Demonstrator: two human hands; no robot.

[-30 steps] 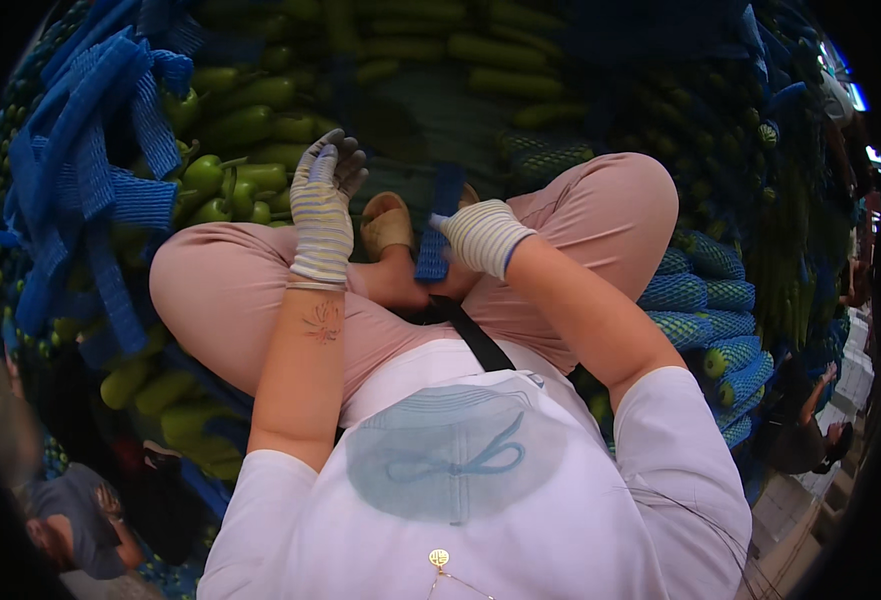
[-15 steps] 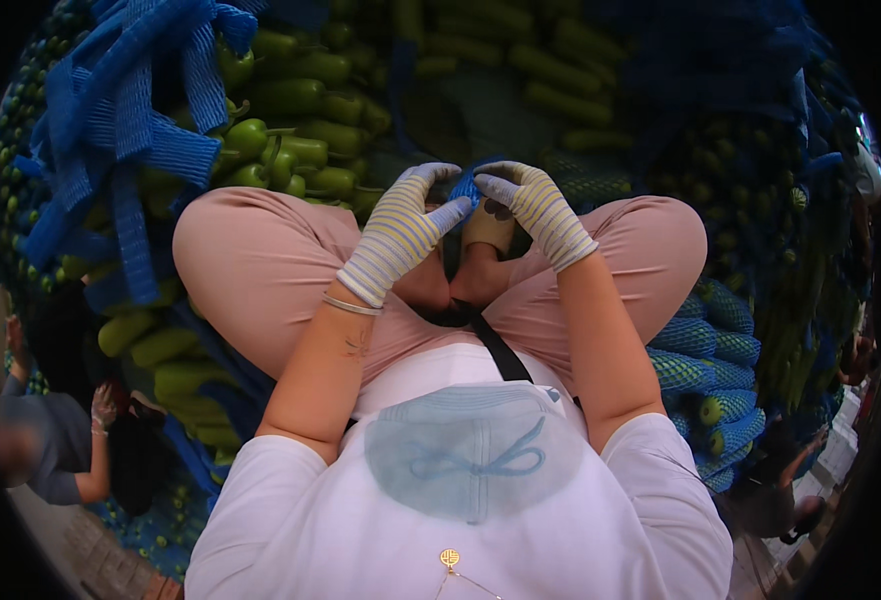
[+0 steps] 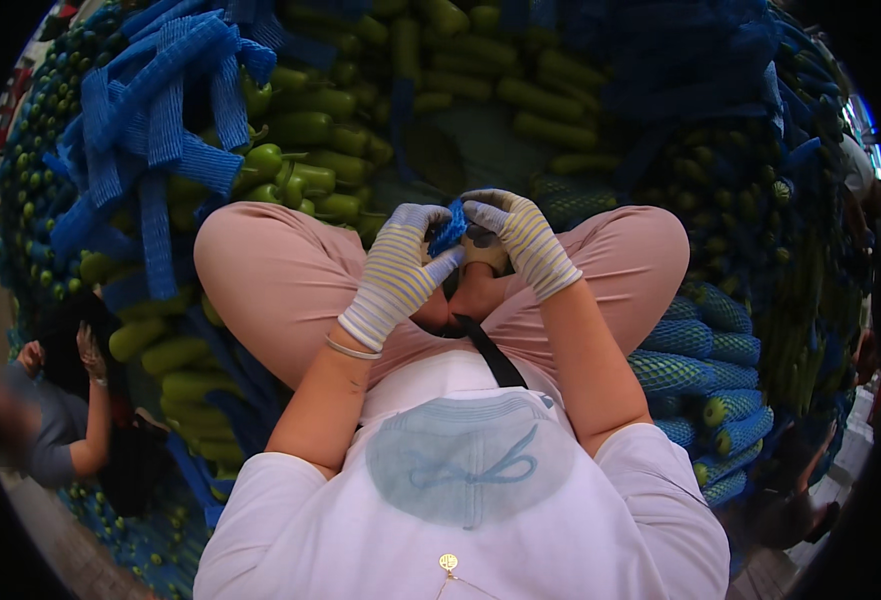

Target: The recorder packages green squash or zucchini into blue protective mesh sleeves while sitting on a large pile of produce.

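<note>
Both of my hands wear pale gloves with yellow and grey stripes and meet above my crossed legs. Between them is a bunched blue foam net sleeve. My left hand curls its fingers and thumb around the left side of the sleeve. My right hand bends its fingers onto the sleeve's upper right edge. Whether anything is inside the sleeve is hidden by the gloves. My foot lies just beyond and below the hands.
Long green vegetables with stems are piled ahead and to the left. A heap of flat blue net sleeves lies at the far left. Netted vegetables are stacked beside my right knee. Another person is at the left edge.
The blue net sleeve has shifted slightly left and shows more between my hands. My right hand has moved left and a little nearer, and its fingers have drawn in over the sleeve.
</note>
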